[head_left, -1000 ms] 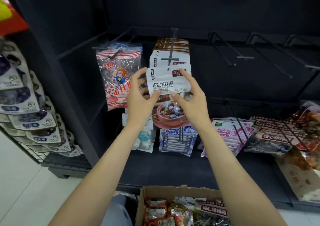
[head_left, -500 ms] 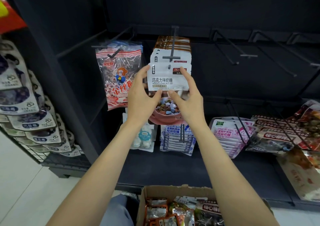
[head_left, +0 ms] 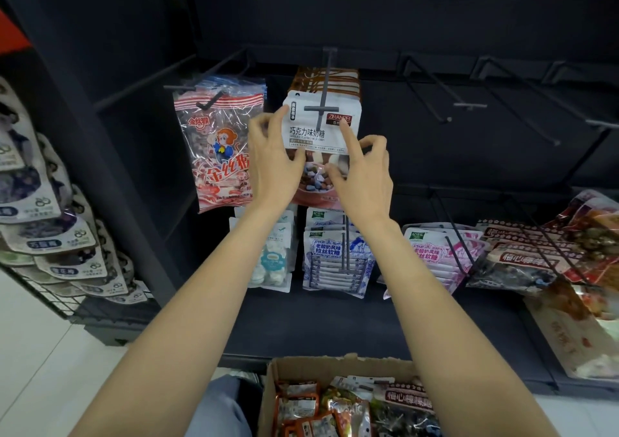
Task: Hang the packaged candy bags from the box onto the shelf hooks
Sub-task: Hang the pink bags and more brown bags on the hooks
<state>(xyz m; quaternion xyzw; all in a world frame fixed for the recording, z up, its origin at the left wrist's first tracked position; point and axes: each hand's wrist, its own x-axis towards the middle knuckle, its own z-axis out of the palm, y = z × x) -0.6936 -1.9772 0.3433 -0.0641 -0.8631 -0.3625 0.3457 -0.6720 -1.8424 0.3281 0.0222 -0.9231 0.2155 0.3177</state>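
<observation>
A white chocolate-milk-candy bag with a pink bowl picture sits at the front of a stack on the upper middle shelf hook; the hook's crossbar lies over its top. My left hand grips the bag's left edge, thumb on its front. My right hand holds its lower right part, forefinger stretched up across the label. The cardboard box at the bottom holds several more packaged bags.
A red-striped bag hangs on the hook to the left. Blue, pink and dark bags fill the lower hooks. Bare hooks jut out at the upper right. A wire rack of bags stands at left.
Both hands have lifted the white bag upward and pushed it back onto the hook; its top edge now sits behind the hook's crossbar.
</observation>
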